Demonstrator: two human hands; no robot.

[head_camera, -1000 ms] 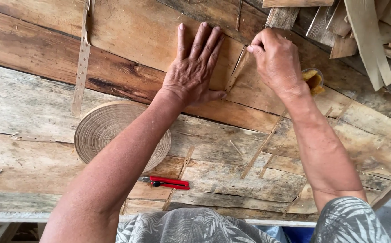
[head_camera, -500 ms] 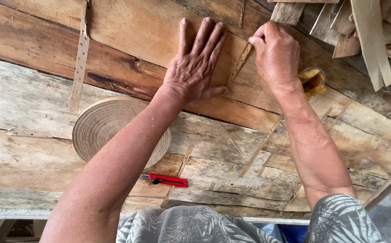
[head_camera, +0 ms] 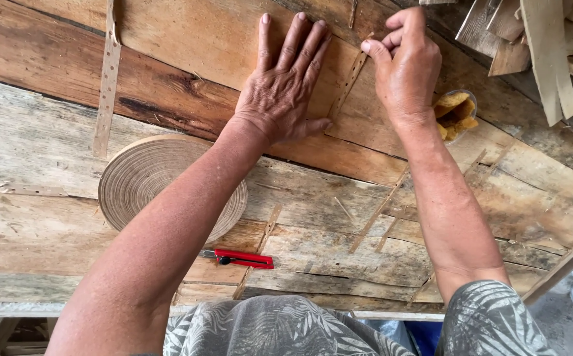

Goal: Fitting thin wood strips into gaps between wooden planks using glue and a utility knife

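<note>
The plank worktop (head_camera: 49, 151) looks unchanged. The left hand (head_camera: 285, 86) stays flat, fingers spread, pressing the thin perforated wooden strip (head_camera: 347, 84) at far centre. The right hand (head_camera: 405, 62) has crept farther along, pinching the strip's top end.

The person is wearing a short-sleeved shirt (head_camera: 286, 329) in grey, printed all over with pale palm-leaf shapes; its fabric is showing across the chest at the bottom edge and again as a sleeve (head_camera: 491, 316) ending above the right elbow. Both forearms are showing bare from the sleeves down, with fine hair and raised veins. The left hand (head_camera: 286, 86) and the right hand (head_camera: 405, 66) are showing bare too, wearing no gloves, rings or watch. The knuckles are looking creased and weathered, and the fingernails are showing short and pale.
</note>
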